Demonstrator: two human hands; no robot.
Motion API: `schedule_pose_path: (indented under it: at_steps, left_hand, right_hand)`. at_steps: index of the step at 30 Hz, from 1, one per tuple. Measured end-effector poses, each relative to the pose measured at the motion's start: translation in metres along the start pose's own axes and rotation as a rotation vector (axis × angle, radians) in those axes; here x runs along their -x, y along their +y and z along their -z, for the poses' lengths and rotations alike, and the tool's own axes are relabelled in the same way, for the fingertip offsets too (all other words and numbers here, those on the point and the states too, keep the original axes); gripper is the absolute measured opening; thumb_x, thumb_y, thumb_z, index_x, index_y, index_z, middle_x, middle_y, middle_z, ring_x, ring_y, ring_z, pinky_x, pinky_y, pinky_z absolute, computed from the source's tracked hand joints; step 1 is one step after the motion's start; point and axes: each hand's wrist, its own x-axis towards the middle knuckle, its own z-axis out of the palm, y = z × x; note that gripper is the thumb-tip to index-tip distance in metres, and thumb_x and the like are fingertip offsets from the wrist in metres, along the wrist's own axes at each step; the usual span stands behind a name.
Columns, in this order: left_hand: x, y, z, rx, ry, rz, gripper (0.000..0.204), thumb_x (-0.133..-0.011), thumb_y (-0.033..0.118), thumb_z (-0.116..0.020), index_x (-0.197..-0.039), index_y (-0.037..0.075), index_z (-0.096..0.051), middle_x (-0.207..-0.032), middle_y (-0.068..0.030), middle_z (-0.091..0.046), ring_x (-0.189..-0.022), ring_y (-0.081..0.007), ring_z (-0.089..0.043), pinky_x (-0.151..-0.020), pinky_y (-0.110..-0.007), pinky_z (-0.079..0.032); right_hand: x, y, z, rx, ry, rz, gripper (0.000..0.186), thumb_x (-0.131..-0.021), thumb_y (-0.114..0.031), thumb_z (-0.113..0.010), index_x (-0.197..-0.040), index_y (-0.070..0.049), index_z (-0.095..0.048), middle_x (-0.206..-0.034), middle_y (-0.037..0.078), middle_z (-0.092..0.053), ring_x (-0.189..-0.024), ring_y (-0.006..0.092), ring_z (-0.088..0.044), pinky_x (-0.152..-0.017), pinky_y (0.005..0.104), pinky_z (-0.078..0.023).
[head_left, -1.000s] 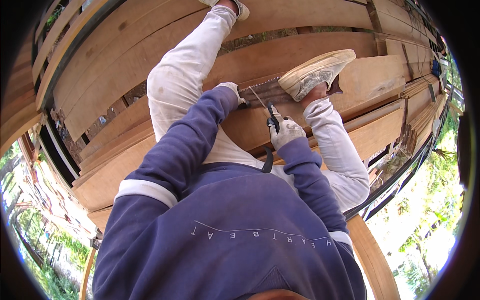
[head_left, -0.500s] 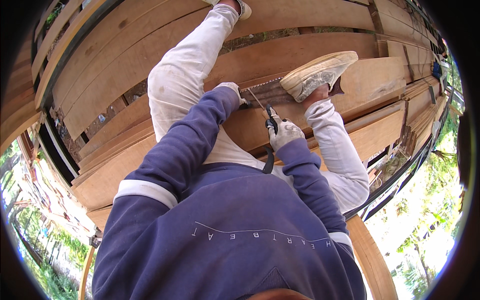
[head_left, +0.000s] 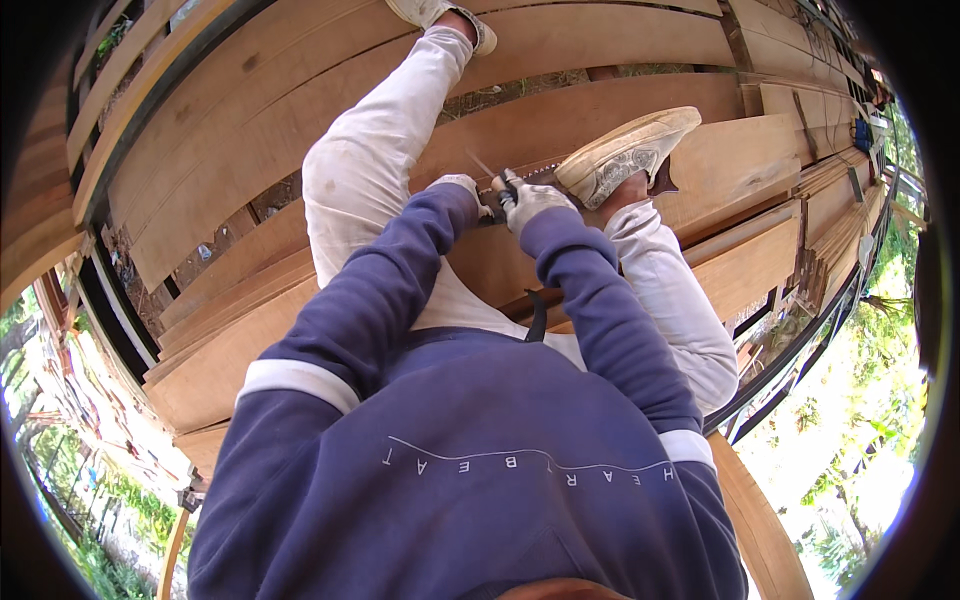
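My gloved right hand point(head_left: 530, 200) is closed on the wooden handle of a thin metal file point(head_left: 478, 160), whose shaft points away over the toothed edge of a dark saw blade point(head_left: 540, 170). My gloved left hand point(head_left: 467, 194) grips the blade's left end, partly hidden by my sleeve, just beside my right hand. My right shoe point(head_left: 625, 150) rests on the right part of the blade. A black strap or belt end point(head_left: 538, 315) hangs by my lap.
I sit on overlapping wooden planks point(head_left: 590, 45) with gaps showing debris beneath. Stacked boards point(head_left: 830, 250) lie at the right, inside a dark curved frame. A thick wooden beam point(head_left: 760, 510) runs at lower right. Bright foliage point(head_left: 840, 440) shows beyond both sides.
My right hand has moved forward and to the left, carrying the file across the blade's toothed edge toward my left hand. My left hand stays on the blade; my left leg shifted slightly.
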Motion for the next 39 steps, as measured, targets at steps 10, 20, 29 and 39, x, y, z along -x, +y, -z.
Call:
schedule_pose_path:
  at_steps: [10, 20, 29, 39]
  left_hand:
    - [0.016, 0.001, 0.014, -0.126, -0.039, 0.047, 0.055, -0.077, 0.044, -0.074, -0.115, 0.005, -0.066, -0.121, -0.0175, -0.064, -0.113, -0.0327, -0.060, -0.096, -0.038, -0.049]
    - [0.012, -0.001, 0.014, -0.130, -0.057, 0.041, 0.054, -0.075, 0.045, -0.076, -0.112, 0.007, -0.068, -0.117, -0.0169, -0.065, -0.111, -0.0319, -0.061, -0.095, -0.038, -0.049]
    - [0.007, 0.000, 0.016, -0.164, -0.016, 0.012, 0.050, -0.075, 0.043, -0.075, -0.109, 0.006, -0.069, -0.112, -0.0169, -0.067, -0.106, -0.0319, -0.063, -0.092, -0.038, -0.050]
    - [0.020, -0.011, 0.005, -0.201, -0.057, 0.050, 0.052, -0.077, 0.045, -0.073, -0.110, 0.005, -0.069, -0.113, -0.0185, -0.066, -0.107, -0.0329, -0.063, -0.092, -0.039, -0.051]
  right_hand:
    - [0.090, 0.038, -0.026, 0.000, 0.097, -0.027, 0.038, -0.093, -0.035, -0.052, -0.123, -0.011, -0.057, -0.091, 0.021, -0.066, -0.087, 0.0377, -0.066, -0.079, 0.0475, -0.051]
    - [0.076, 0.032, -0.018, 0.041, -0.021, -0.063, 0.039, -0.098, -0.037, -0.044, -0.130, -0.018, -0.055, -0.100, 0.018, -0.068, -0.094, 0.0343, -0.067, -0.085, 0.0457, -0.052]
    - [0.020, 0.004, -0.018, 0.082, -0.068, -0.040, 0.039, -0.097, -0.034, -0.046, -0.129, -0.015, -0.057, -0.105, 0.015, -0.069, -0.100, 0.0324, -0.066, -0.088, 0.0448, -0.052]
    - [0.089, 0.023, -0.010, -0.026, 0.062, -0.070, 0.039, -0.097, -0.036, -0.046, -0.132, -0.020, -0.054, -0.098, 0.019, -0.067, -0.096, 0.0352, -0.065, -0.085, 0.0459, -0.051]
